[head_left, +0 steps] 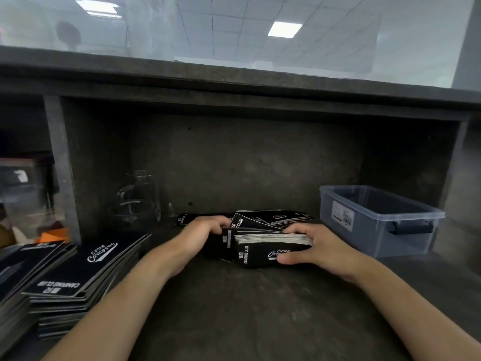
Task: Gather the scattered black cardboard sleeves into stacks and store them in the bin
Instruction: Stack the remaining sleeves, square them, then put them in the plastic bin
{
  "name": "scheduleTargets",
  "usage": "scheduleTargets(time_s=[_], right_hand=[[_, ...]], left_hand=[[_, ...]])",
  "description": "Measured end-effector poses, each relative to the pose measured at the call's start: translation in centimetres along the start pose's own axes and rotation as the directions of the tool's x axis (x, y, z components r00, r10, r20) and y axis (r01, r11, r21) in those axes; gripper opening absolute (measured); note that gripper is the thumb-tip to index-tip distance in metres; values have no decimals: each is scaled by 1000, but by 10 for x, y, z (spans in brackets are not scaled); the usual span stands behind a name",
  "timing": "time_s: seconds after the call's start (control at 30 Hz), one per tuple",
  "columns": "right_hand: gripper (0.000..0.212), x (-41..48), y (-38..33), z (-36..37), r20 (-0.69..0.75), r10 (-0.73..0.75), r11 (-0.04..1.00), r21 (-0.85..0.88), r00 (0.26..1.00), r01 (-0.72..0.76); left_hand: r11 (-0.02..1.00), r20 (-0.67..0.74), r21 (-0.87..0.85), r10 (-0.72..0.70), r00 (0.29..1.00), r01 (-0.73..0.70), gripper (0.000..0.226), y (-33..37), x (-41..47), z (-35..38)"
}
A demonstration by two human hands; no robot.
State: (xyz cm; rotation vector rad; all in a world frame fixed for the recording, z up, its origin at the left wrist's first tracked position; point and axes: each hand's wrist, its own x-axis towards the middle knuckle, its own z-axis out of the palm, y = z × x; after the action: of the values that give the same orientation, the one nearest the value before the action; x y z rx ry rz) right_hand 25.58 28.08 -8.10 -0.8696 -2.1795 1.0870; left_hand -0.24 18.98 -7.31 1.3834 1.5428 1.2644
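**Desk:** What do the hands show?

**Photographer:** Both are on a stack (273, 246) of black sleeves standing on edge on the dark counter (260, 313). The right hand (322, 250) clamps the stack's right end, thumb on the printed front face and fingers curled over the top. The left hand (204, 233) curls its fingers round the left end, though motion blur softens that side.

**Desk:** And the other sleeves?

**Photographer:** Loose sleeves (276, 219) lie fanned flat just behind the stack, against the back of the alcove. A larger pile (78, 272) sits at the left edge of the counter, well apart from the hands.

**Desk:** Where is the bin?

**Photographer:** The translucent blue bin (377, 225) stands at the right, near the right hand but not touching it. A clear glass jar (140, 199) stands back left.
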Motion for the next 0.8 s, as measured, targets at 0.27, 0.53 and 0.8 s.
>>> scheduleTargets(time_s=[0.27,0.53,0.8], right_hand=[[75,4,0,15,-77,-18,997,-73,997,12],[76,7,0,24,23,-15,961,278,1000,8],[47,12,-3,19,68,89,776,621,994,-112]], left_hand=[[995,-281,-59,59,958,-79,39,-7,4,31],[988,-227,81,149,962,-134,20,-10,5,44],[964,-239,215,207,949,-157,22,-13,7,42]])
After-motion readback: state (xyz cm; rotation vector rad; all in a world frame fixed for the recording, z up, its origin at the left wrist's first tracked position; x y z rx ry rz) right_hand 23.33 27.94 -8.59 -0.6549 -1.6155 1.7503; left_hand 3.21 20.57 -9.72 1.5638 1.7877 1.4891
